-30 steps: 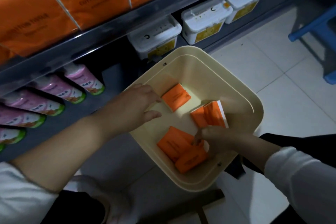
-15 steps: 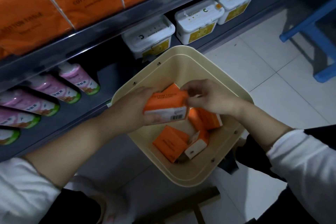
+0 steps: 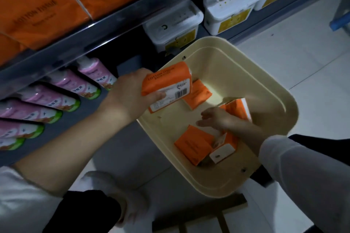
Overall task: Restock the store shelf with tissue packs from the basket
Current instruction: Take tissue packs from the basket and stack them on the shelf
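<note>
Low and right of centre, the right hand (image 3: 214,119) reaches into the cream basket (image 3: 227,66), fingers loosely spread and holding nothing, above loose orange packs (image 3: 193,143). Just beyond, at mid-frame, the left hand (image 3: 130,92) grips a tissue pack (image 3: 166,81) over the basket's left rim. Farthest, the shelf (image 3: 113,22) carries large orange bundles (image 3: 47,5) at upper left.

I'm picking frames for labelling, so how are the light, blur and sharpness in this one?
Head view: dim throughout, with a brighter pool on the basket floor; the right hand is blurred, its fingers soft; the pack in the left hand is sharp enough to read its print; the space under the shelf is nearly black.
</note>
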Motion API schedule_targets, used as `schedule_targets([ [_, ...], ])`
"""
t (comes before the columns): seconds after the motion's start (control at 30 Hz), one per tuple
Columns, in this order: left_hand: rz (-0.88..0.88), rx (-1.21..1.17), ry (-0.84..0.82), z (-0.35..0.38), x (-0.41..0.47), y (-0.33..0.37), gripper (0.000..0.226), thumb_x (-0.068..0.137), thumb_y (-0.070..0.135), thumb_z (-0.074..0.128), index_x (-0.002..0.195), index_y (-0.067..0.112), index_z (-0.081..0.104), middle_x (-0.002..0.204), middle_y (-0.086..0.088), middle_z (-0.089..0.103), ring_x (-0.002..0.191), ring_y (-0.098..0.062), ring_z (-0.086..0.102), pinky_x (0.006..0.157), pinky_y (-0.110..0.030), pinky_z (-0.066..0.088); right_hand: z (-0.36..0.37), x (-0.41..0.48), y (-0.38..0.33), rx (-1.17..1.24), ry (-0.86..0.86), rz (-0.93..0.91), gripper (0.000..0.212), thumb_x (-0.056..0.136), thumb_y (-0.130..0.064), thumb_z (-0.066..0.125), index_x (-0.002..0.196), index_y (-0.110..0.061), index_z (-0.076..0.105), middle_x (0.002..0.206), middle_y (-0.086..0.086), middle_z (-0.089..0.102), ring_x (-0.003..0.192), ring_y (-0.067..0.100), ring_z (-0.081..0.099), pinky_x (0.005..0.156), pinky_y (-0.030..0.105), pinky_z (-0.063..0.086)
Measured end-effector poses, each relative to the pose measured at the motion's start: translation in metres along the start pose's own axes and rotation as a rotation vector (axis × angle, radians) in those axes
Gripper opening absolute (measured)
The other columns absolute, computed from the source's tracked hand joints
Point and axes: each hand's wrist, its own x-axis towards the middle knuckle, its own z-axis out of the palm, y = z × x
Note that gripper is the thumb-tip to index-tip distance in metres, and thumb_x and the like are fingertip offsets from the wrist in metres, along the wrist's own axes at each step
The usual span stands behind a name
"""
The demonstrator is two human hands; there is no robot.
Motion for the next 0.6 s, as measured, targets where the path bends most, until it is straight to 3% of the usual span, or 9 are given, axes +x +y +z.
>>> schedule_targets([
  [0.17,-0.080,-0.077,0.031,-0.003,-0.001,-0.007,0.030,0.077,0.038,0.074,0.096,0.034,0.052,0.079,0.018,0.058,0.073,0.007,0.056,0.061,-0.011,0.043,0.029,0.033,0.023,-0.017,-0.144,0.178,0.056,0.091,-0.029,0.057,0.137,-0.002,0.041,0.129,0.009,0.048,0.118,0.023,0.049,0.098,0.034,0.041],
  [0.23,-0.081,-0.063,0.030,-0.004,0.002,-0.008,0.030,0.076,0.038,0.074,0.096,0.033,0.053,0.079,0.017,0.060,0.074,0.005,0.057,0.061,-0.011,0.043,0.033,0.039,0.026,-0.075,-0.201,0.213,0.047,0.092,-0.022,0.054,0.131,0.003,0.047,0.132,0.016,0.050,0.114,0.029,0.054,0.091,0.036,0.046],
  [0.33,-0.091,-0.056,0.020,-0.002,0.007,-0.009,0.032,0.076,0.038,0.074,0.100,0.034,0.054,0.081,0.020,0.059,0.077,0.006,0.058,0.062,-0.009,0.042,0.042,0.047,0.030,-0.059,-0.279,0.262,0.041,0.087,-0.016,0.058,0.122,0.004,0.054,0.119,0.022,0.059,0.099,0.033,0.063,0.082,0.042,0.053],
  [0.5,-0.091,-0.053,0.012,0.002,0.013,-0.009,0.036,0.074,0.039,0.075,0.105,0.032,0.057,0.081,0.020,0.059,0.079,0.007,0.058,0.065,-0.013,0.046,0.065,0.052,0.030,-0.146,-0.244,0.243,0.063,0.090,-0.024,0.058,0.141,0.001,0.031,0.143,0.019,0.038,0.127,0.030,0.044,0.100,0.034,0.041],
  [0.6,-0.085,-0.054,0.010,0.003,0.014,-0.008,0.034,0.074,0.039,0.074,0.102,0.034,0.054,0.080,0.022,0.058,0.077,0.008,0.058,0.064,-0.011,0.044,0.067,0.053,0.031,-0.106,-0.231,0.235,0.055,0.089,-0.017,0.056,0.137,0.002,0.037,0.140,0.020,0.042,0.124,0.030,0.047,0.099,0.035,0.043],
])
